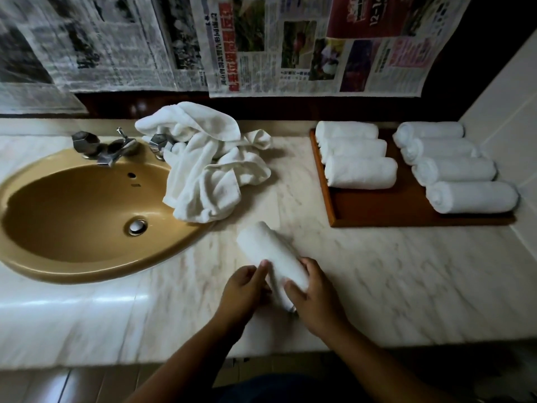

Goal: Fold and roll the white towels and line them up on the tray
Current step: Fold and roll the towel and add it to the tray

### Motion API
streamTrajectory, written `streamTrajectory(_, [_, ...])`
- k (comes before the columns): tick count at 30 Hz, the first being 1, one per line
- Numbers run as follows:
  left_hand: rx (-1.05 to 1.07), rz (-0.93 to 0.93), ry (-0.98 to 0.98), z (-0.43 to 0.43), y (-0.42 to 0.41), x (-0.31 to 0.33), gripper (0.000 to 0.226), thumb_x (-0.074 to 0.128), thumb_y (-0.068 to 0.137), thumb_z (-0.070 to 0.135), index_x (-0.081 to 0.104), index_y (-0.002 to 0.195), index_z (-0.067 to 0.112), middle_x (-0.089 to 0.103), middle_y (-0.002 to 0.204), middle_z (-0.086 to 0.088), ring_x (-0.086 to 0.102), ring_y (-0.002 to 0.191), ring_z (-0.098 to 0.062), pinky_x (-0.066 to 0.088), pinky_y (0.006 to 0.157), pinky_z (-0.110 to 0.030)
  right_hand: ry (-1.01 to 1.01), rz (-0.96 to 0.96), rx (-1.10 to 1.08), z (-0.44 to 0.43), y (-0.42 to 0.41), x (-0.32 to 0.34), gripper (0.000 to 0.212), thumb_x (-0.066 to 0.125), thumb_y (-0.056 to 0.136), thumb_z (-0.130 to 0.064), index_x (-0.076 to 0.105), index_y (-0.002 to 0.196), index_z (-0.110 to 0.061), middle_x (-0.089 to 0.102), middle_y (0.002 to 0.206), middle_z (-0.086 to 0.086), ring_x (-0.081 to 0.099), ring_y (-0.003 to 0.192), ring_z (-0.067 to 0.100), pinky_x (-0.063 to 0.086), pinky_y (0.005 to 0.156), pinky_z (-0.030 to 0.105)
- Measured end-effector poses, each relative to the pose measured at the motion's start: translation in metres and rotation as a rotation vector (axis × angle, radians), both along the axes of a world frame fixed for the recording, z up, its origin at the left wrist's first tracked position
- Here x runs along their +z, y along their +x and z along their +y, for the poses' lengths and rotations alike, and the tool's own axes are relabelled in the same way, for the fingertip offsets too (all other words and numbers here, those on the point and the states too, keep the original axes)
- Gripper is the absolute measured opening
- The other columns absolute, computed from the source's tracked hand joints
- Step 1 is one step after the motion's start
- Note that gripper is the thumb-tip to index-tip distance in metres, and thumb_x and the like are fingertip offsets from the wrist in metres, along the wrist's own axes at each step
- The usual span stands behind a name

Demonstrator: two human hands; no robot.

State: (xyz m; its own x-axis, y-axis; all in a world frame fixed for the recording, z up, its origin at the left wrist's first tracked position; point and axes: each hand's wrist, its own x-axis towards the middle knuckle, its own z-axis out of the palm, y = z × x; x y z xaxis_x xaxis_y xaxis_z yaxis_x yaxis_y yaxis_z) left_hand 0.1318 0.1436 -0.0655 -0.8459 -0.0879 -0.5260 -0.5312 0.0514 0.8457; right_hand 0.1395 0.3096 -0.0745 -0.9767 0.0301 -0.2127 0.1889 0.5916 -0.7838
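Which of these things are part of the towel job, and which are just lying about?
Part of the job: rolled towel, held in left hand and right hand; pile of loose towels; wooden tray; seven finished rolls on it.
Just lying about: sink; tap; newspapers on the wall; marble counter.

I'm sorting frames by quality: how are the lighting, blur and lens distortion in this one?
Head view: dim overall, corners darkest; soft glare on the countertop near its front edge; the left hand, right hand and the rolled towel they hold are motion-blurred; the wide lens bends the straight edges of the tray and newspapers.
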Motion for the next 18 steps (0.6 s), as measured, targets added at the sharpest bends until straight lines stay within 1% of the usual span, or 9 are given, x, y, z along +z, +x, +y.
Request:
streamTrajectory(2, [0.01, -0.049, 0.216, 0.004, -0.012, 0.008, 0.056, 0.067, 0.085, 0.055, 0.063, 0.102, 0.002, 0.073, 0.083, -0.005, 0.071, 0.078, -0.019, 0.058, 0.073, -0.039, -0.214, -0.131, -0.07, -0.012, -0.007, 0.009, 0.039, 0.066, 0.094, -0.04, 0.05, 0.129, -0.035, 0.061, 0.116, -0.012, 0.062, 0.099, 0.006, 0.057, 0.082, 0.026])
streamTrajectory(4, [0.108, -0.089, 0.463, 0.003, -0.029, 0.017, 0.055, 0.071, 0.087, 0.043, 0.059, 0.119, 0.001, 0.073, 0.105, -0.018, 0.071, 0.097, -0.033, 0.057, 0.087, -0.047, -0.468, -0.321, -0.206, -0.022, -0.01, 0.015, 0.022, 0.066, 0.093, -0.042, 0.06, 0.112, -0.033, 0.068, 0.099, -0.005, 0.068, 0.082, 0.012, 0.059, 0.068, 0.034])
streamTrajectory(6, [0.178, -0.08, 0.526, -0.001, -0.048, 0.024, 0.057, 0.073, 0.085, 0.039, 0.057, 0.123, -0.001, 0.07, 0.109, -0.025, 0.07, 0.099, -0.039, 0.058, 0.083, -0.049, -0.77, -0.563, -0.311, -0.027, -0.013, 0.017, 0.031, 0.061, 0.092, -0.046, 0.069, 0.106, -0.02, 0.068, 0.082, 0.006, 0.062, 0.062, 0.021, 0.043, 0.047, 0.027])
streamTrajectory(8, [0.204, -0.053, 0.547, 0.001, -0.065, 0.03, 0.053, 0.074, 0.086, 0.037, 0.059, 0.122, 0.001, 0.07, 0.108, -0.027, 0.071, 0.093, -0.038, 0.058, 0.075, -0.046, -1.028, -0.76, -0.355, -0.025, -0.019, 0.02, 0.044, 0.056, 0.088, -0.047, 0.072, 0.101, -0.009, 0.063, 0.075, 0.013, 0.054, 0.054, 0.023, 0.032, 0.044, 0.026])
streamTrajectory(10, [0.22, -0.005, 0.56, 0.008, -0.082, 0.035, 0.048, 0.075, 0.086, 0.032, 0.059, 0.122, 0.005, 0.069, 0.109, -0.027, 0.07, 0.092, -0.038, 0.058, 0.074, -0.047, -1.138, -0.781, -0.384, -0.016, -0.03, 0.02, 0.053, 0.059, 0.08, -0.053, 0.074, 0.103, -0.008, 0.068, 0.084, 0.015, 0.058, 0.064, 0.024, 0.039, 0.052, 0.029])
streamTrajectory(12, [0.222, 0.088, 0.591, 0.019, -0.1, 0.037, 0.051, 0.076, 0.084, 0.031, 0.057, 0.126, 0.009, 0.067, 0.113, -0.026, 0.068, 0.098, -0.04, 0.058, 0.08, -0.053, -1.189, -0.734, -0.431, -0.006, -0.039, 0.021, 0.065, 0.06, 0.076, -0.062, 0.074, 0.115, -0.012, 0.072, 0.107, 0.015, 0.064, 0.092, 0.029, 0.052, 0.07, 0.042])
streamTrajectory(14, [0.199, 0.163, 0.619, 0.035, -0.116, 0.042, 0.053, 0.075, 0.084, 0.032, 0.055, 0.128, 0.011, 0.064, 0.116, -0.027, 0.066, 0.105, -0.043, 0.055, 0.086, -0.06, -1.263, -0.711, -0.443, 0.006, -0.046, 0.029, 0.074, 0.058, 0.077, -0.069, 0.073, 0.122, -0.012, 0.069, 0.123, 0.017, 0.062, 0.114, 0.036, 0.051, 0.087, 0.054])
streamTrajectory(16, [0.157, 0.219, 0.625, 0.054, -0.134, 0.042, 0.052, 0.073, 0.086, 0.028, 0.051, 0.128, 0.007, 0.061, 0.117, -0.031, 0.064, 0.105, -0.046, 0.055, 0.084, -0.061, -1.342, -0.664, -0.456, 0.021, -0.056, 0.04, 0.073, 0.059, 0.081, -0.063, 0.07, 0.124, -0.004, 0.066, 0.123, 0.023, 0.066, 0.108, 0.036, 0.056, 0.081, 0.048])
streamTrajectory(18, [0.121, 0.229, 0.582, 0.07, -0.15, 0.041, 0.06, 0.077, 0.086, 0.029, 0.045, 0.131, 0.006, 0.054, 0.12, -0.037, 0.062, 0.097, -0.05, 0.056, 0.066, -0.056, -1.355, -0.547, -0.513, 0.043, -0.071, 0.051, 0.061, 0.06, 0.084, -0.046, 0.064, 0.125, -0.002, 0.069, 0.112, 0.025, 0.068, 0.086, 0.031, 0.054, 0.06, 0.035])
